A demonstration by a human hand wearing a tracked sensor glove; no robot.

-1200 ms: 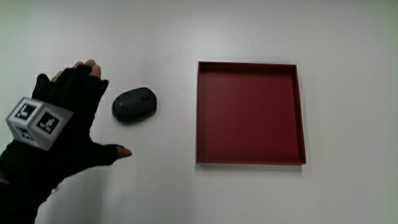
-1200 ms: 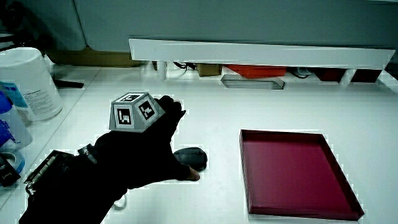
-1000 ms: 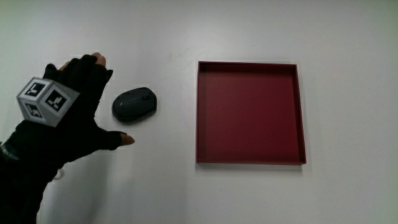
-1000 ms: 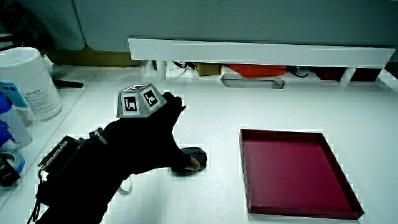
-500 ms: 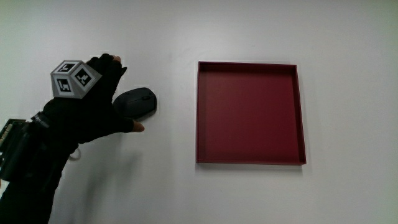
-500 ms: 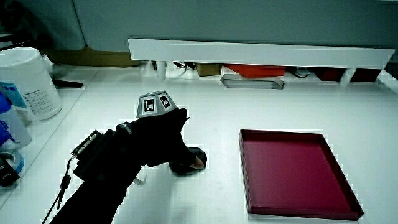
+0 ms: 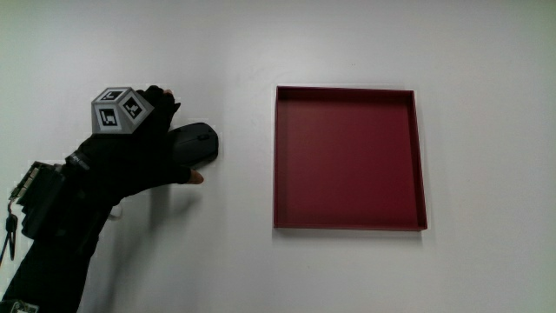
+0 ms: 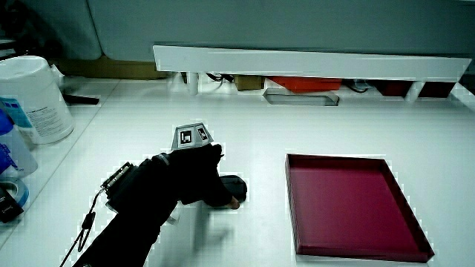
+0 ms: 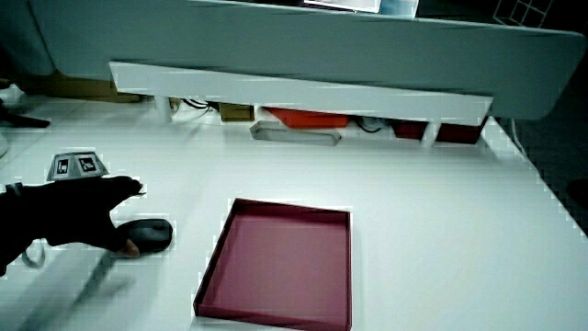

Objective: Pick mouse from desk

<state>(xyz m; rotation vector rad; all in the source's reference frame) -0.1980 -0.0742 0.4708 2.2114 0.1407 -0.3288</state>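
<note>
Main view: the black mouse [image 7: 198, 143] lies flat on the white desk [image 7: 234, 269], beside the red tray [image 7: 349, 223] and apart from its rim, with the gloved hand [image 7: 143, 152] laid over the end of the mouse turned away from the tray. Fingers reach along one flank of the mouse and the thumb tip [image 7: 196, 177] shows at the flank nearer the person, so the grip looks cupped round the body but not visibly clamped; whether skin presses the shell cannot be told. A side view shows the mouse [image 8: 231, 188] resting on the desk under the hand [image 8: 194, 178], thumb low at its near edge. The patterned cube [image 7: 121, 109] sits on the back of the glove, above the knuckles. By these pictures the step in hand is the closing of the grasp, the lift not yet begun. The next move would call for thumb and fingers squeezing the two flanks evenly, then a straight raise clear of the desk, with care that the smooth shell does not slide toward the tray.
</note>
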